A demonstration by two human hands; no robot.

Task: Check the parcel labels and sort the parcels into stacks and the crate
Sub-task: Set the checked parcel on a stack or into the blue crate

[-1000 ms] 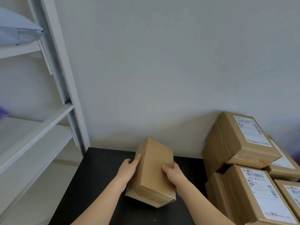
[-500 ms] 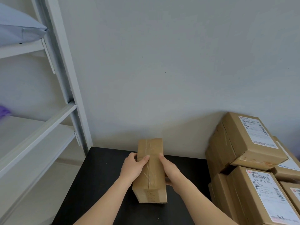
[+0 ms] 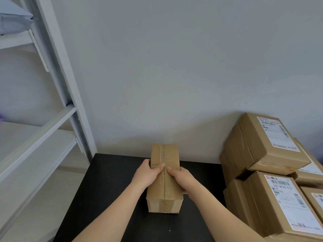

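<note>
1. At lower centre of the frame, the parcel [image 3: 165,173] appears to rest on the black tabletop [image 3: 108,189]. Its taped seam [image 3: 164,182] faces up and its long axis points toward the wall [image 3: 174,67]. No label shows on its upper face or near end.
2. Both hands grip it: the left hand [image 3: 148,174] and right hand [image 3: 182,177] clasp opposite long sides, thumbs laid on top beside the seam.
3. The step, as I judge it, is finding the label. Roll the box about its long axis, one face at a time, holding the side walls so the fingers never cover the face turning up.
4. Keep a lower edge on the tabletop as a pivot, since the tape looks slick.
5. Once the label is read, match it against the labelled stacks [image 3: 262,149] at the right of the frame. The crate is not in view.
</note>
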